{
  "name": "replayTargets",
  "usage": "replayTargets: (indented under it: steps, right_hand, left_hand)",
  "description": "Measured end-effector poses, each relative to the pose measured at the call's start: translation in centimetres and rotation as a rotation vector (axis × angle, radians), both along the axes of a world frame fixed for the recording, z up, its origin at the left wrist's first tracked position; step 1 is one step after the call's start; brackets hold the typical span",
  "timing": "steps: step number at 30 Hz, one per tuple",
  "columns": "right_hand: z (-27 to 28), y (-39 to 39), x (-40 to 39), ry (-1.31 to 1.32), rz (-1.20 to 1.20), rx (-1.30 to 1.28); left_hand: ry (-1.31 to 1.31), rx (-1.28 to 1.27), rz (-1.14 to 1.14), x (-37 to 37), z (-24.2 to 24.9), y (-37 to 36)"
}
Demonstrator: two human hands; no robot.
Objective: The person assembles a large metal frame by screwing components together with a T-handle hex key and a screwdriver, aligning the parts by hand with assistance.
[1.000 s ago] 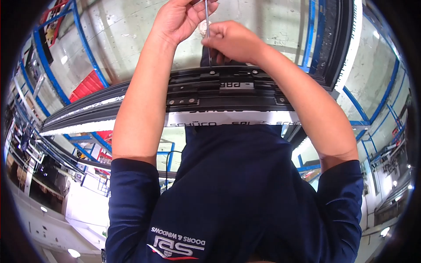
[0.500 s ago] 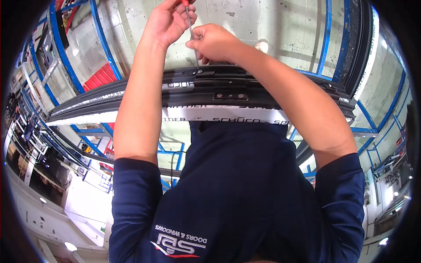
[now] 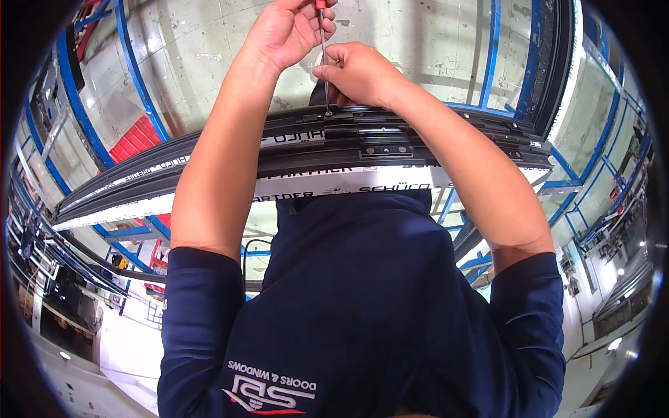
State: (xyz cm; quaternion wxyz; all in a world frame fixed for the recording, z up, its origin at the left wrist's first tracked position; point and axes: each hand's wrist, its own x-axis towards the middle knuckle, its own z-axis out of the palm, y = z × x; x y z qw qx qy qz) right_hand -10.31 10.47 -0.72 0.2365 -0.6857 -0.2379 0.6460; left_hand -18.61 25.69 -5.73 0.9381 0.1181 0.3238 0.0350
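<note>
A screwdriver with a red handle (image 3: 320, 4) and a thin metal shaft (image 3: 325, 43) stands nearly upright. My left hand (image 3: 291, 31) is closed around the handle at the top edge of the view, where part of the hand is cut off. Lower down, my right hand (image 3: 359, 73) pinches the shaft between thumb and fingers. The tool's tip meets a small screw (image 3: 329, 113) on a long black profile (image 3: 289, 120), just left of a black hardware piece. A plate with screw heads (image 3: 385, 150) sits nearer my body, above white printed film (image 3: 317, 184).
Blue metal frames (image 3: 132, 70) stand beyond and on both sides of the profile. Another black profile (image 3: 557, 76) runs away at the right. A red slatted object (image 3: 136, 139) lies at the left, near the pale floor (image 3: 191, 59).
The view has shifted a little. The screwdriver is more upright, and both hands sit slightly further right in view, still holding it. The screw at the tip shows more clearly.
</note>
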Motion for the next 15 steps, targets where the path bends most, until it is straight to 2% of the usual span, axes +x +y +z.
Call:
replayTargets:
  steps: [3,6,8,10,15]
  right_hand:
    - [0.3,0.1,-0.1,-0.008,-0.012,-0.032]
    - [0.4,0.1,-0.3,-0.034,-0.001,-0.039]
    - [0.0,0.3,-0.3,-0.049,0.011,-0.040]
    - [-0.2,0.6,-0.6,-0.138,0.119,0.021]
    - [0.3,0.7,-0.3,-0.115,0.127,-0.043]
  left_hand:
    - [0.049,-0.016,0.002,0.0,-0.5,-0.1]
    - [-0.029,-0.062,0.017,-0.2,-0.7,-0.1]
    - [-0.169,-0.145,0.013,-0.3,-1.4,0.0]
    - [-0.175,-0.202,0.000,-0.3,-2.3,-0.1]
    - [-0.149,-0.399,-0.067,0.2,-4.4,-0.3]
